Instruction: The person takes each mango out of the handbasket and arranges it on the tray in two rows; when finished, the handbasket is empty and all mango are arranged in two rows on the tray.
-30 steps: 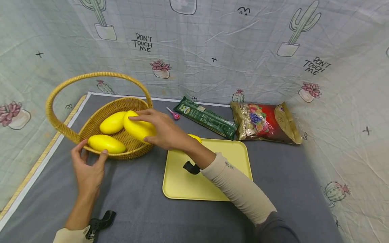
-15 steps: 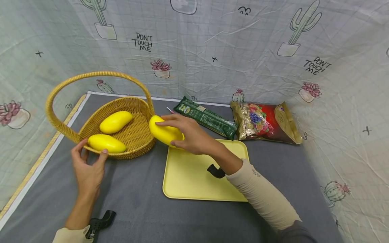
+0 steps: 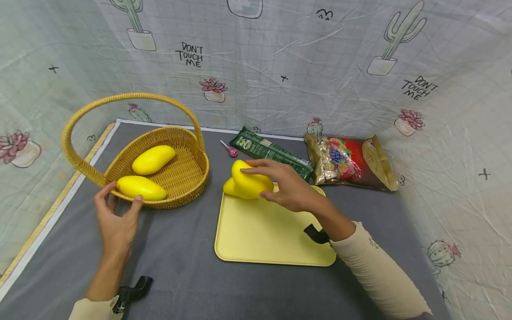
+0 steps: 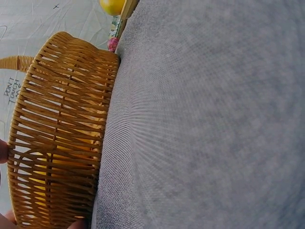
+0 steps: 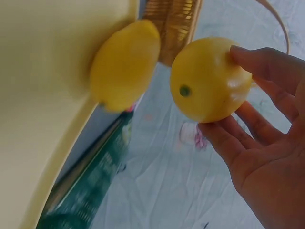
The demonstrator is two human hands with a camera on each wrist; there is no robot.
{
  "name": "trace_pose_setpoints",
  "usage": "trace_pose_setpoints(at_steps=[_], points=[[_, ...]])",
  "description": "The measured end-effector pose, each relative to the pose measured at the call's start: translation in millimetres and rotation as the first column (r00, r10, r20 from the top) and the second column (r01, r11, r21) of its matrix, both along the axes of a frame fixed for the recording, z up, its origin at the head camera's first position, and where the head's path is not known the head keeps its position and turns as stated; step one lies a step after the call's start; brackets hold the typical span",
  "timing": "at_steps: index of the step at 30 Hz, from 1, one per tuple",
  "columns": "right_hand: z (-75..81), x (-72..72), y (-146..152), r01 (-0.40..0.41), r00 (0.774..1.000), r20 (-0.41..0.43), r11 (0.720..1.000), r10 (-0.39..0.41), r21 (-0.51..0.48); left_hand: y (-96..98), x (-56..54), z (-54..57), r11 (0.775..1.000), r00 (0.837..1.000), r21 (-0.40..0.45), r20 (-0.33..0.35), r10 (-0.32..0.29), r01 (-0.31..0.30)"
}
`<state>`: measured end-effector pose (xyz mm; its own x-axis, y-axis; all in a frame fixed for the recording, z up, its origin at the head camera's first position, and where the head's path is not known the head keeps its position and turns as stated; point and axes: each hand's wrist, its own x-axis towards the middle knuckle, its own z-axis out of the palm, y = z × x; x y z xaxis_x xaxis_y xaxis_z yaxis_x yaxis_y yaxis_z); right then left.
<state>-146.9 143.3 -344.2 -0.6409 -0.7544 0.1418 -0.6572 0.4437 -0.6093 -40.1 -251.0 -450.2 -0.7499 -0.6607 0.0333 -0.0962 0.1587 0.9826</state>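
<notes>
My right hand (image 3: 296, 189) holds a yellow mango (image 5: 205, 78) between thumb and fingers, above the far left corner of the pale yellow tray (image 3: 264, 238). A second mango (image 5: 126, 67) lies at that corner, partly hidden behind the held one in the head view. On the left, my left hand (image 3: 118, 226) grips the near left rim of the wicker basket (image 3: 190, 169), thumb and fingers spread along it. Inside the basket lie two more mangoes, one at the back (image 3: 154, 160) and one by the near rim (image 3: 142, 188). The left wrist view shows the basket's woven side (image 4: 62, 119).
Behind the tray, a green packet (image 3: 276, 153) lies slanted, with a pink lollipop (image 3: 233, 151) at its left end. A red and gold candy bag (image 3: 352, 162) is at the back right. The basket's tall handle (image 3: 136, 96) arches up. A printed cloth backs the grey table.
My right hand has carried the mango from inside the basket rightward to over the tray. The left hand has stayed on the basket's rim.
</notes>
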Motion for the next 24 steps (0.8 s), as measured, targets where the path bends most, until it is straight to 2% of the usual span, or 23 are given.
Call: trace_pose_setpoints(at_steps=[6, 14, 24], points=[[-6.1, -1.1, 30.7, 0.028, 1.0, -0.011, 1.0, -0.028, 0.005, 0.1, 0.1, 0.6, 1.0, 1.0, 0.022, -0.004, 0.002, -0.001], [-18.8, -1.3, 68.2, 0.075, 0.995, 0.062, 0.997, -0.077, 0.037, 0.4, -0.1, 1.4, 1.0, 1.0, 0.025, -0.007, -0.007, 0.007], [-38.7, -7.6, 98.1, 0.074, 0.987, 0.135, 0.994, -0.085, 0.084, 0.2, 0.6, -0.1, 0.999, 0.999, 0.048, -0.031, -0.015, 0.016]])
